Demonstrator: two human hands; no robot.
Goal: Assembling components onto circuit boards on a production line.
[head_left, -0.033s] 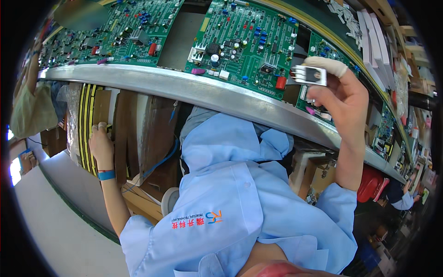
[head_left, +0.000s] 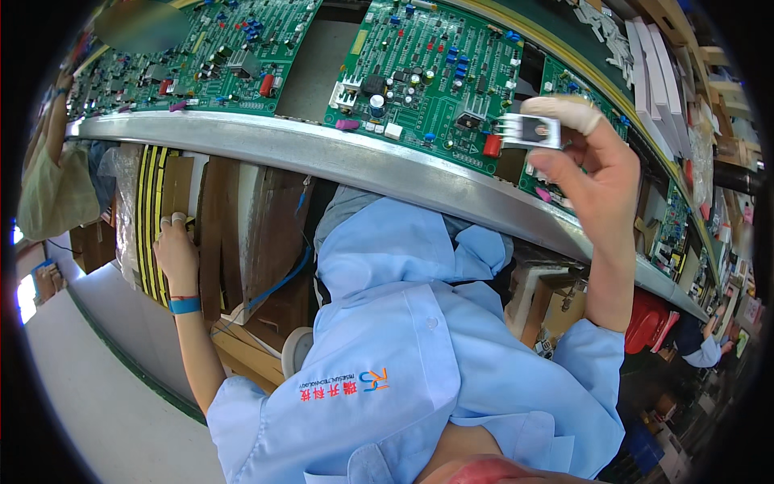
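My right hand (head_left: 601, 165) is raised at the right, over the row of boards. Thumb and fingers pinch a transistor on a silvery heat sink (head_left: 532, 131); its black body faces me and its metal legs point left. A pale cot covers the forefinger. To the left of the legs lies a green circuit board (head_left: 427, 81) with a red capacitor (head_left: 492, 145) near its corner. My left hand (head_left: 176, 252) is low at the left, fingers curled together against a stack of yellow-and-black strips (head_left: 147, 218). What the fingertips grip is hidden.
A metal rail (head_left: 322, 153) runs along the line's near edge. Another populated board (head_left: 218, 60) lies at the left, and a further one (head_left: 552, 85) is partly behind my right hand. Brown cardboard (head_left: 214, 234) stands beside my left hand. Another person's arm (head_left: 56, 129) shows at the far left.
My right hand has shifted slightly left with the transistor and heat sink, which now lie nearer the red capacitor. My left hand stays almost where it was.
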